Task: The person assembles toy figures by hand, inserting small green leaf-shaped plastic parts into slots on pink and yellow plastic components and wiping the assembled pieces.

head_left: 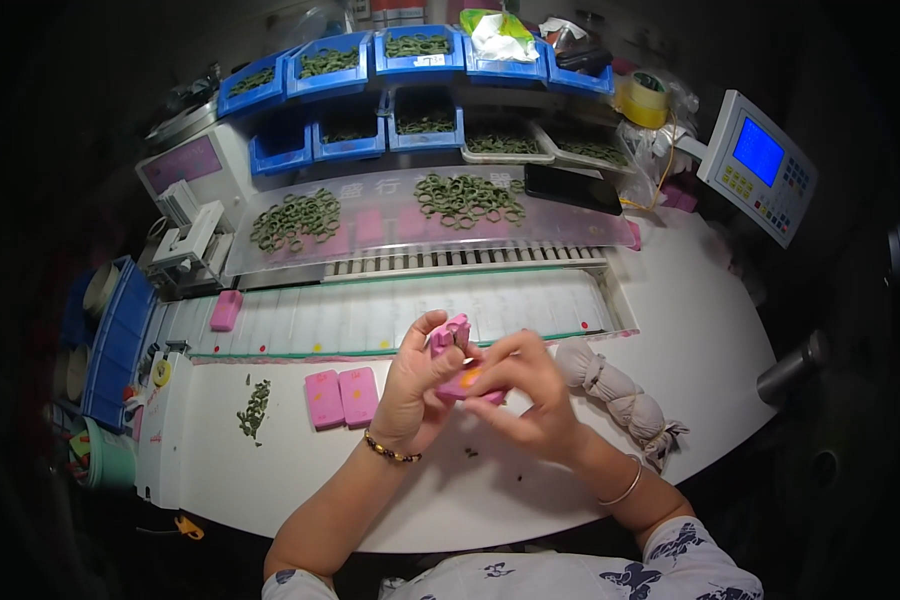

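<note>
Above the white worktop, my left hand (410, 390) grips a pink rubber mould (454, 330) with its thumb pressed against the upper piece. The mould looks folded apart, with a second pink part below bearing an orange mark. My right hand (530, 395) pinches the edge of that lower part between thumb and fingers. Whatever sits inside the mould is hidden by my fingers. Left of my hands, a pair of closed pink moulds (341, 398) lies side by side. A small heap of green wax pieces (255, 412) is farther left.
Beyond the hands runs a conveyor-like strip (370, 318) with one pink mould (226, 310) on it. Green wax rings (295, 220) lie on a translucent shelf (370, 255). Blue bins (328, 72) stand behind. At right are a twisted cloth (610, 395) and a control panel (760, 165).
</note>
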### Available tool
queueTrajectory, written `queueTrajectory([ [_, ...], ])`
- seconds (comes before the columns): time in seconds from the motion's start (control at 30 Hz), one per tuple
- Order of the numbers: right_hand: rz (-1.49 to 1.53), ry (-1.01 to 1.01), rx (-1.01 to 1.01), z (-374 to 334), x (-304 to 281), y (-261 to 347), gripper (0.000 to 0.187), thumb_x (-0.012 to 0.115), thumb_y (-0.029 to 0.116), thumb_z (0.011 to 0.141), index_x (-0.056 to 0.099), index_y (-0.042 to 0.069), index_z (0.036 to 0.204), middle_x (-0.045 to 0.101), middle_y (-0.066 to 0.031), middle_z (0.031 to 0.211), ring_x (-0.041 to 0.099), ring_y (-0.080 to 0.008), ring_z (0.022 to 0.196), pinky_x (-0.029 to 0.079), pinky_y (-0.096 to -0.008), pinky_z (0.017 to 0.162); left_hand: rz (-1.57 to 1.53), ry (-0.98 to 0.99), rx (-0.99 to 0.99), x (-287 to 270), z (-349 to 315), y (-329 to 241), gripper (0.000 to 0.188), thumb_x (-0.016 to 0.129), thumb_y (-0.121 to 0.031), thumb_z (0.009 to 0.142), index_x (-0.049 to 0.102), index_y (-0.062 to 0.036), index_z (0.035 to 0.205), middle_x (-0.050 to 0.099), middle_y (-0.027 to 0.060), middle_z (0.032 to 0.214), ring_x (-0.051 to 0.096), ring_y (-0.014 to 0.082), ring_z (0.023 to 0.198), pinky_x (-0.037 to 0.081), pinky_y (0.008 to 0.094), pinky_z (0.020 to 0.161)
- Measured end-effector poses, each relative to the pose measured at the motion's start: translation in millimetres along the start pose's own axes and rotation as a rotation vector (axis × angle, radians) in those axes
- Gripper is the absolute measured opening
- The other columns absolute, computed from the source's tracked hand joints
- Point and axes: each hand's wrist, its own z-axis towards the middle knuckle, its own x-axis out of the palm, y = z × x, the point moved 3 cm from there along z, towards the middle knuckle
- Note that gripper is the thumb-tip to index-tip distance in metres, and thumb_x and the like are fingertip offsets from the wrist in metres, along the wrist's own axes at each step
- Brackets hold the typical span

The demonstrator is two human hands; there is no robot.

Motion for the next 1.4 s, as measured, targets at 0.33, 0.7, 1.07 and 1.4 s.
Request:
queueTrajectory([
  [0.33,0.051,0.228,-0.003,-6,26,16,0.029,0.075,0.015,0.081,0.069,0.010,0.109,0.062,-0.0093,0.103,0.057,-0.0254,0.090,0.050,-0.0354,0.079,-0.165,-0.130,-0.078,-23,-3,1,0.022,0.060,-0.026,0.091,0.050,-0.0093,0.083,0.058,0.0077,0.073,0.057,0.0180,0.060,0.050,0.0309,0.055],
  [0.7,-0.155,-0.004,0.083,-5,25,17,0.028,0.076,0.004,0.076,0.067,0.005,0.103,0.053,-0.0104,0.092,0.055,-0.0231,0.080,0.047,-0.0320,0.068,0.090,-0.225,0.013,-19,-7,17,0.019,0.051,-0.012,0.088,0.047,-0.0046,0.071,0.049,0.0030,0.068,0.047,0.0127,0.057,0.041,0.0265,0.054],
  [1.07,-0.197,0.052,0.059,-5,21,14,0.022,0.075,0.001,0.070,0.065,0.005,0.089,0.053,-0.0088,0.089,0.055,-0.0248,0.080,0.047,-0.0342,0.068,0.160,-0.244,0.065,-20,-7,16,0.019,0.048,-0.014,0.092,0.049,-0.0067,0.074,0.050,0.0033,0.068,0.050,0.0132,0.056,0.042,0.0259,0.051],
  [1.4,0.196,-0.278,0.296,-2,-8,-4,0.012,0.068,0.001,0.086,0.065,0.000,0.098,0.065,-0.0055,0.090,0.058,-0.0126,0.080,0.046,-0.0273,0.070,0.244,-0.304,-0.011,-19,-4,2,0.044,0.048,-0.052,0.098,0.054,-0.0087,0.091,0.055,0.0045,0.077,0.056,0.0137,0.053,0.046,0.0256,0.047],
])
